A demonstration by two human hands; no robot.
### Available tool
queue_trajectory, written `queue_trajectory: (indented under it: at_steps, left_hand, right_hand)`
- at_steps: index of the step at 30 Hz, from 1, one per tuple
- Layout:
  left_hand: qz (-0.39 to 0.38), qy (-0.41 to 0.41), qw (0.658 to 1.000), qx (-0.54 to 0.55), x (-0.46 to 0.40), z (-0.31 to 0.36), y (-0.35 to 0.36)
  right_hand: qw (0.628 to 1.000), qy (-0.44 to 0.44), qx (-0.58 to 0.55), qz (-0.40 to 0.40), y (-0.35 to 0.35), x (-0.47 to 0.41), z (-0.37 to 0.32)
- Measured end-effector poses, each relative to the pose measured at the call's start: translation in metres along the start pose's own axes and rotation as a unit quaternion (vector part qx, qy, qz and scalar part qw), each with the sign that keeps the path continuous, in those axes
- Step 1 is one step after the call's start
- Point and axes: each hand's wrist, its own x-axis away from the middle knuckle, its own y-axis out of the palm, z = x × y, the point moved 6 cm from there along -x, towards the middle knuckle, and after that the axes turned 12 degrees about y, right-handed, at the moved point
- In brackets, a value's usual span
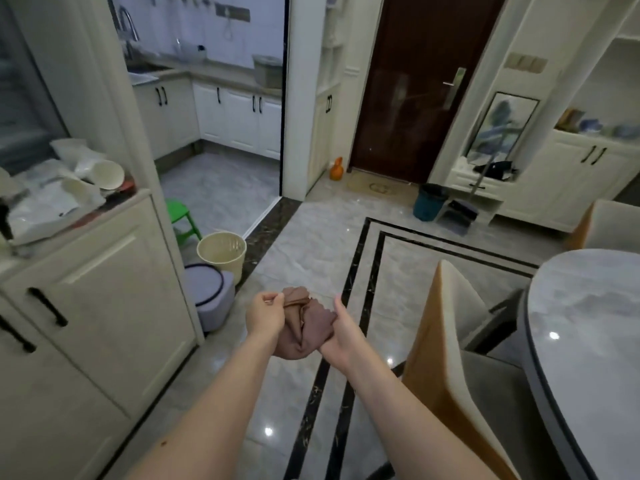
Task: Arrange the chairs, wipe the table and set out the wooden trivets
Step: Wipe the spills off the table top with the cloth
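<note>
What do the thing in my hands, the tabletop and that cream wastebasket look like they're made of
The cloth looks like soft brown fabric, maybe microfibre: it bunches and folds between your left hand and right hand. The tabletop looks like polished grey marble or sintered stone: veined, with glare. The wastebasket seems matte plastic with slotted sides.

Only two arms and hands are seen of the person, nothing else of the body. Both forearms are bare all the way back to the bottom edge of the frame, so no sleeve is shown. No watch, bracelet or glove is worn on the left hand (265,315) or the right hand (341,332), and no ring can be made out. A small dark mark is seen on the left forearm, near the elbow.
</note>
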Motion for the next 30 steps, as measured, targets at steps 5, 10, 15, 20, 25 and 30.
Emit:
queue_trajectory:
  at_steps: [5,10,15,20,25,30]
  left_hand:
    - [-0.049,-0.017,0.998,0.04,-0.098,0.02,0.029]
    - [-0.098,-0.019,0.99,0.095,-0.173,0.049,0.063]
    - [-0.092,-0.007,0.989,0.116,-0.252,0.072,0.111]
    - [-0.102,0.008,0.99,0.099,-0.344,0.096,0.172]
    - [-0.16,0.013,0.986,0.043,-0.426,0.129,0.248]
    - [-0.236,0.04,0.971,0.008,-0.467,0.164,0.353]
  right_hand:
    - [0.994,-0.041,0.092,0.032,0.033,-0.077,-0.068]
    - [0.988,-0.093,0.091,0.08,0.052,-0.133,-0.143]
    - [0.984,-0.137,0.062,0.092,0.069,-0.178,-0.213]
    - [0.976,-0.18,0.009,0.122,0.075,-0.229,-0.297]
    - [0.96,-0.223,-0.03,0.164,0.077,-0.261,-0.384]
    - [0.936,-0.274,-0.067,0.21,0.045,-0.273,-0.469]
